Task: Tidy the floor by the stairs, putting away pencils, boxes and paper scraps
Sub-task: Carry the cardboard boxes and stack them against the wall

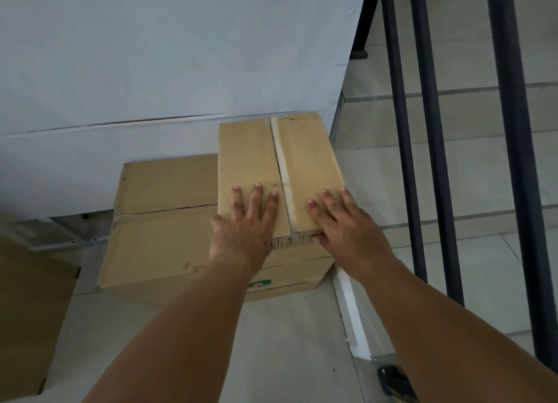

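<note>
A small taped cardboard box [265, 155] sits on a larger box [160, 221]. The left hand [244, 224] and right hand [347, 224] press flat on its near end, fingers straight, gripping nothing.

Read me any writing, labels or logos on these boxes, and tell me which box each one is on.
Nothing can be read clearly.
Big box, front face: a green logo with a line of green print beside it. It is too blurred to read and partly hidden by an arm.
Small box, near edge: dark scribbled marks, not legible.
No other text shows.
</note>
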